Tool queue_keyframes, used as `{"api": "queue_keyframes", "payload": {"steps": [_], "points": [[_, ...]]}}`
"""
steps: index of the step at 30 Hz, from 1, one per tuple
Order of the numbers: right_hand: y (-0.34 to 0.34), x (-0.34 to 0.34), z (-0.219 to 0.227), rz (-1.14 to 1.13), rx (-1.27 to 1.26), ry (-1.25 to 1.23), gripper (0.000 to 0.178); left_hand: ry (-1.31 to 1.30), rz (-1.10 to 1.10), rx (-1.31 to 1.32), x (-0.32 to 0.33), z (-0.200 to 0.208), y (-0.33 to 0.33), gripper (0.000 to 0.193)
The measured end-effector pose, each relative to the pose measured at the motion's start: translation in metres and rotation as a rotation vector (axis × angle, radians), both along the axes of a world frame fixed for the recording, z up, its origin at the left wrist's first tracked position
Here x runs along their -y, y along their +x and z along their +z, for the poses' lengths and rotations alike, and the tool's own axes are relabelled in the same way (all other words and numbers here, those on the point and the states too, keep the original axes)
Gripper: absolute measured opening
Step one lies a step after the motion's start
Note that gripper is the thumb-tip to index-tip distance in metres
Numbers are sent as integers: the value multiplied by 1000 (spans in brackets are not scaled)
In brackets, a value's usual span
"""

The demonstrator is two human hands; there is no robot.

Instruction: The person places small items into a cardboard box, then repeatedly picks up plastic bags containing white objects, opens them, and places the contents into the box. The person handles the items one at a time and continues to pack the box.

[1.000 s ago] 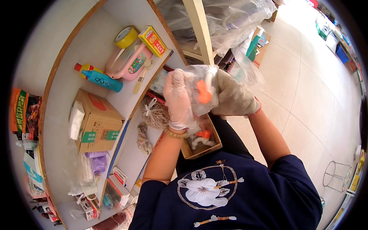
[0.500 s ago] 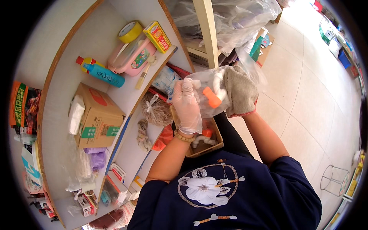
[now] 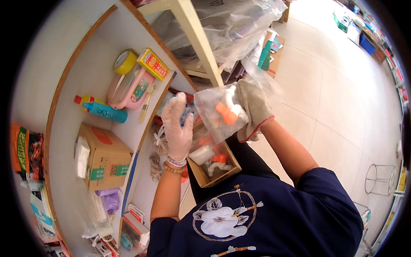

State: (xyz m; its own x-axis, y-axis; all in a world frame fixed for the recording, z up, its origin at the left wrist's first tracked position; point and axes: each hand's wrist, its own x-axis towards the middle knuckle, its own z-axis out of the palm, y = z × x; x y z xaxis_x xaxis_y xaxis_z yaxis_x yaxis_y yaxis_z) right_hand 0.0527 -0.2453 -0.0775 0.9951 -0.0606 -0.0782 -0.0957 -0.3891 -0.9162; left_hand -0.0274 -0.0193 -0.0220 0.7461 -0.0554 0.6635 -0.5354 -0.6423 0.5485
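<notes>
My right hand [image 3: 255,109], in a grey cloth glove with a red edge, grips a clear plastic bag [image 3: 207,103]. Inside the bag show a white curved pipe piece [image 3: 231,98] and an orange fitting [image 3: 226,113]. My left hand [image 3: 177,130], in a thin see-through glove, is raised just left of the bag, apart from it, with thumb and fingers spread and nothing held. Below both hands, at my lap, sits an open cardboard box [image 3: 208,183] with a white bent pipe [image 3: 218,166], an orange piece [image 3: 219,158] and a white packet [image 3: 201,154] in it.
To the left stands a shelf unit holding a brown carton [image 3: 105,158], a blue spray can [image 3: 108,112], a pink plastic container [image 3: 138,89], yellow tape [image 3: 125,61] and a brush [image 3: 144,109]. A pale frame post [image 3: 198,40] and plastic sheeting rise ahead. Tiled floor [image 3: 325,124] lies right.
My left hand has let go of the bag's left side and opened, moving left from it. The right hand still holds the bag. The whole view has shifted, and more of the box shows.
</notes>
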Motion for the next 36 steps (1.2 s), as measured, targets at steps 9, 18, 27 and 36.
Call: {"api": "queue_keyframes", "payload": {"steps": [9, 18, 27, 36], "points": [[-6, -18, 7, 501, 282, -738, 16, 798, -284, 295, 8, 38, 0, 40], [3, -5, 23, 367, -297, -602, 34, 567, -160, 332, 11, 36, 2, 20], [-57, 51, 75, 635, 539, -340, 71, 485, -135, -256, 28, 57, 2, 10], [-44, 22, 40, 545, 675, 138, 29, 185, -154, -571, 64, 50, 14, 23]]}}
